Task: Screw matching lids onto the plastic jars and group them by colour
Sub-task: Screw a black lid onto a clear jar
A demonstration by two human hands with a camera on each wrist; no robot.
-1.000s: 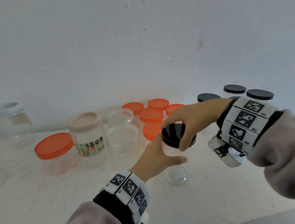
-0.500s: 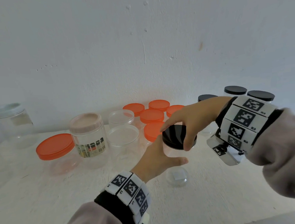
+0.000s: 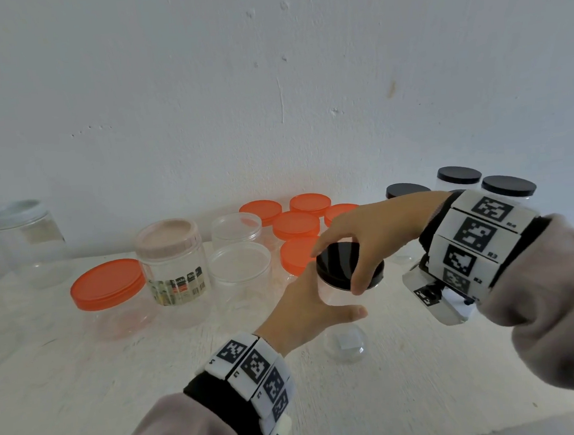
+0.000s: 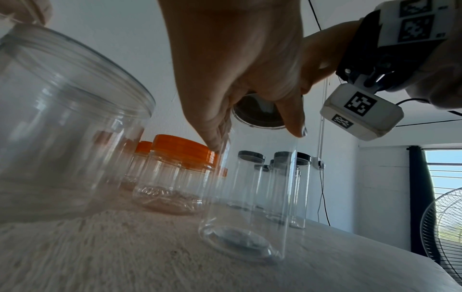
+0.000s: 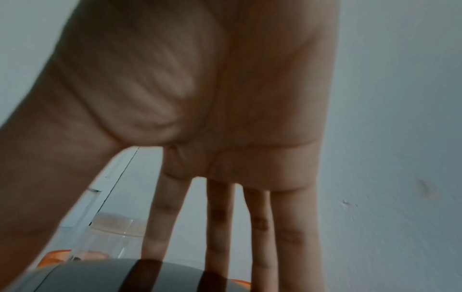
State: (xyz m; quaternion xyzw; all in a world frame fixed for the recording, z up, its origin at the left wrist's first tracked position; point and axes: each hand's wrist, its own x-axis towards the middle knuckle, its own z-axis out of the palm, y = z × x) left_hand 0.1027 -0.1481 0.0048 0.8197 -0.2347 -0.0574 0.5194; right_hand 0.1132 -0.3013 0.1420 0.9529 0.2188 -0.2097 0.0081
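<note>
Clear plastic, thin-walled and empty, the tall jar point(image 3: 340, 295) stands upright on the white table point(image 3: 428, 371), in front of the cluster of orange-lidded jars point(image 3: 296, 224) and to the left of the black-lidded jars point(image 3: 508, 188) already gathered at the back. The left hand point(image 3: 306, 310) wraps around the jar's upper body just below the neck, thumb across the near side, fingers hidden behind it. The right hand point(image 3: 365, 231) arches over the top, thumb and fingertips curled down onto the rim of the black lid point(image 3: 346, 264); from the left wrist view the lid looks seated on the mouth, though how far it is threaded I cannot tell. A jar like this should weigh next to nothing and flex if squeezed, so I'd judge the steadying grip is best kept high, near the stiffer threaded neck, and only firm enough to stop it spinning on the table. The smooth wall is likely slippery; the lid's edge gives the better purchase for turning, taken at several points around the rim. Being tall and narrow, the jar could tip if pushed sideways rather than twisted.
</note>
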